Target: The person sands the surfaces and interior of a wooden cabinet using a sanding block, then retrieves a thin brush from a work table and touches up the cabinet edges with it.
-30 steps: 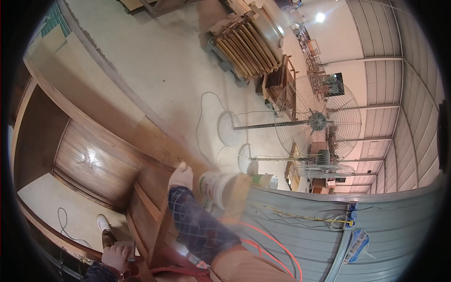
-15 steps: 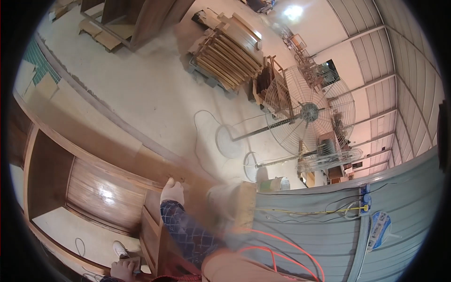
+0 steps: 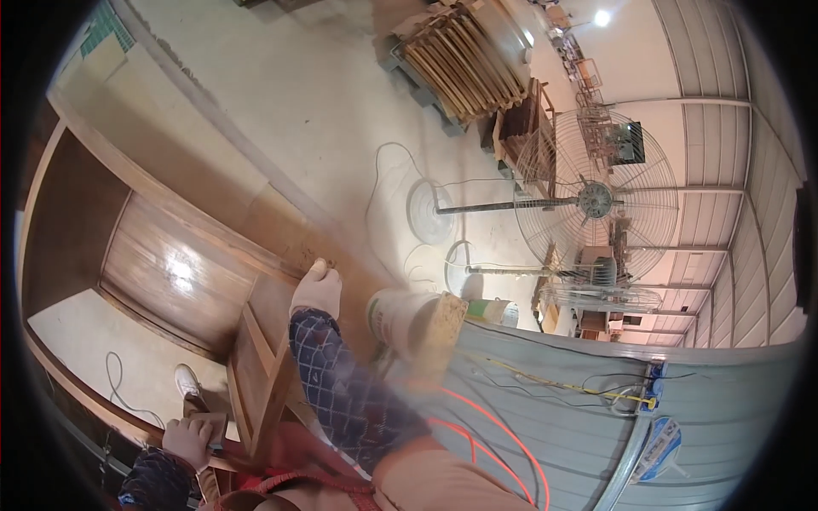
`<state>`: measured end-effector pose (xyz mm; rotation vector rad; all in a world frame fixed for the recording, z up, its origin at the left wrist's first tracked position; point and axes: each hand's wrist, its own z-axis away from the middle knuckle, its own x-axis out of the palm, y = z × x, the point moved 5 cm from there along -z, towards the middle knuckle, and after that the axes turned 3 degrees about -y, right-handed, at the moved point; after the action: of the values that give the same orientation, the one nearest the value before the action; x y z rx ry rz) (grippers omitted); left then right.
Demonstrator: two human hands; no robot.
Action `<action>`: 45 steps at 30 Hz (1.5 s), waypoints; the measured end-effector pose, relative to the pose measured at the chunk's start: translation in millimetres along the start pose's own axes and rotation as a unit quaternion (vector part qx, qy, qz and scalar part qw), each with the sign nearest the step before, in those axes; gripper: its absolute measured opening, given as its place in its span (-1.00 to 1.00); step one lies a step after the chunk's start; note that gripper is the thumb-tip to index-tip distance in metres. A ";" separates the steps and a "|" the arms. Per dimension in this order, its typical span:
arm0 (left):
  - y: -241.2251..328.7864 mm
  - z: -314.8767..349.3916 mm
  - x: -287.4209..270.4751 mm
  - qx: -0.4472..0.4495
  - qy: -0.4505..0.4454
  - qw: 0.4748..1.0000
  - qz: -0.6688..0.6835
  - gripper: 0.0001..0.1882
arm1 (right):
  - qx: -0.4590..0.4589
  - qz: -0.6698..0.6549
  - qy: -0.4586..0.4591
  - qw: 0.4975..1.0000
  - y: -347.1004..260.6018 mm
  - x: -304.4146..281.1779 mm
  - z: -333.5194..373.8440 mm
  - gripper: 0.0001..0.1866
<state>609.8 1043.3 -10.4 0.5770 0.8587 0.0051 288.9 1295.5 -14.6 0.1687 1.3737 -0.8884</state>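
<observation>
A person in checked sleeves (image 3: 341, 387) stands at a brown wooden cabinet (image 3: 192, 294), the left hand (image 3: 187, 441) closed on a flat block (image 3: 218, 428) beside the near rail (image 3: 128, 424), the right hand (image 3: 317, 291) touching the far rail (image 3: 200, 232), its grip unclear, a caged fan (image 3: 595, 201) standing beyond.

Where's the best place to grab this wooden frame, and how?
Probably the near rail, along the opening, taken from above. It looks narrow, and floor shows right beside it, so there seems to be room to wrap around it. The far rail looks harder: a wide panel borders much of its inner side.
</observation>
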 end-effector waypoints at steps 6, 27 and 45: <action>2.4 1.4 -2.9 0.008 -0.042 0.999 0.000 -0.47 | 0.006 0.012 -0.009 1.000 7.5 7.3 0.4 -0.44; -3.9 5.7 3.2 -0.004 0.010 0.998 0.062 -0.42 | 0.010 0.022 -0.003 1.000 9.5 9.4 -2.4 -0.45; -7.4 7.1 33.2 0.034 -0.008 0.997 0.067 -0.46 | 0.010 0.033 -0.008 0.999 10.0 11.4 -1.9 -0.44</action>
<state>635.3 1041.2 -34.0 0.6970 0.8061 0.0945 293.1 1298.3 -29.1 0.2214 1.3370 -0.8469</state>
